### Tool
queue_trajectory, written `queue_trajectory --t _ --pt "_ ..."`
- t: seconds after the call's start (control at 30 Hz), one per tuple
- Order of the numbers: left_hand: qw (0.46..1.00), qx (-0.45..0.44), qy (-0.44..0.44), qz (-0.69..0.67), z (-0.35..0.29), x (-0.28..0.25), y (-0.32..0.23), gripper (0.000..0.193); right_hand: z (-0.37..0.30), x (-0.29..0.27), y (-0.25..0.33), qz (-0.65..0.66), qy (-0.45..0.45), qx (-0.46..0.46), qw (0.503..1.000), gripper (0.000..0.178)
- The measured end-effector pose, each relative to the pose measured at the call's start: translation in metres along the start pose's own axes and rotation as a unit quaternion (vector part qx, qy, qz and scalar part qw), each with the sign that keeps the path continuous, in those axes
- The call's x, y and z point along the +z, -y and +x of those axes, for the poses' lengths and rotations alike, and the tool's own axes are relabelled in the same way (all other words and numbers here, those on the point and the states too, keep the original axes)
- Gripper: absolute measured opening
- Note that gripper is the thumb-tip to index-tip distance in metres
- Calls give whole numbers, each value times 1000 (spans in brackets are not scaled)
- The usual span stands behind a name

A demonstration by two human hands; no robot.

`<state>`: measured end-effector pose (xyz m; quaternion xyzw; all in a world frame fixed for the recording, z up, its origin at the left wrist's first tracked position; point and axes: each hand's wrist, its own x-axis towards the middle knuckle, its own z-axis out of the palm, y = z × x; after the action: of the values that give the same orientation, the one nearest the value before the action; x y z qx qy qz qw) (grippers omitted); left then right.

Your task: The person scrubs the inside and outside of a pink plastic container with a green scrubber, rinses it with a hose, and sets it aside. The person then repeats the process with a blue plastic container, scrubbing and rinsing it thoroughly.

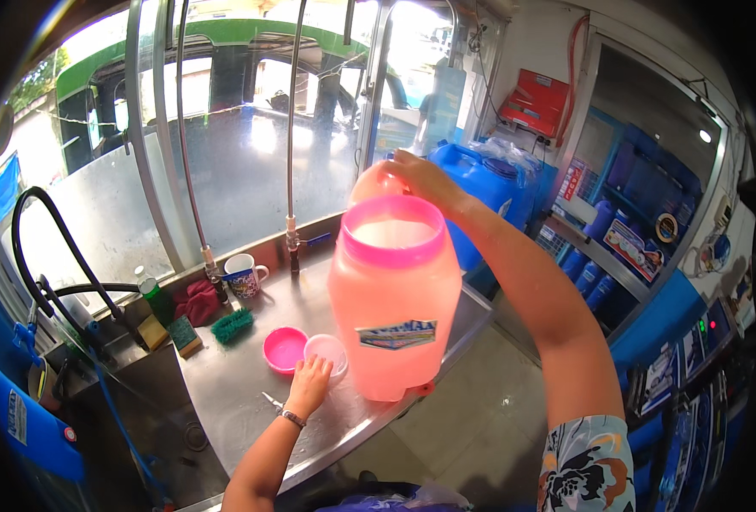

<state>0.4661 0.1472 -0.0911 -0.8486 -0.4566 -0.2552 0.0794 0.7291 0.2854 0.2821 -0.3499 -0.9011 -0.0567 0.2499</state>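
Note:
A large translucent pink water jug [395, 299] stands upright on the steel counter, its wide mouth uncovered. My right hand [429, 181] is closed round the handle at the jug's far side; part of the grip is hidden. Low on the counter, my left hand [311, 384] has its fingers over the edge of a pale, clear round lid [331, 352], pinching it, with the thumb out of sight. Touching that lid on the left is a bright pink screw cap [284, 350]. Beside my left wrist lies a small white-handled tool [272, 401].
Along the back stand a patterned mug [243, 277], a green brush [232, 326], a dark red cloth [197, 300], sponges [184, 337] and a green bottle [149, 286]. A sink [147, 410] lies left. Blue containers [480, 183] sit behind the jug. The counter's front edge [344, 452] is near me.

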Motion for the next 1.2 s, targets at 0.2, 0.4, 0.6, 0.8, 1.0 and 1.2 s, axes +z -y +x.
queue_trajectory --t 0.2,0.4,0.6,0.8,1.0,1.2 --pt "998 42 56 -1 28 20 3 8 -26 -10 -80 80 43 -24 996 26" --pt "981 -184 -63 11 21 -8 36 10 -88 -85 -38 145 -78 151 975 47" --pt "974 -224 20 27 -19 1 52 9 -185 -4 71 -134 -128 148 971 75" --pt "976 -212 24 -33 -4 23 61 13 -180 41 52 -235 -211 70 946 91" --pt "983 -171 -41 -54 57 68 53 9 -204 31 18 -191 -184 70 962 78" --pt "979 -182 -56 -77 159 147 74 14 -218 38 -15 -185 -258 -10 948 54"
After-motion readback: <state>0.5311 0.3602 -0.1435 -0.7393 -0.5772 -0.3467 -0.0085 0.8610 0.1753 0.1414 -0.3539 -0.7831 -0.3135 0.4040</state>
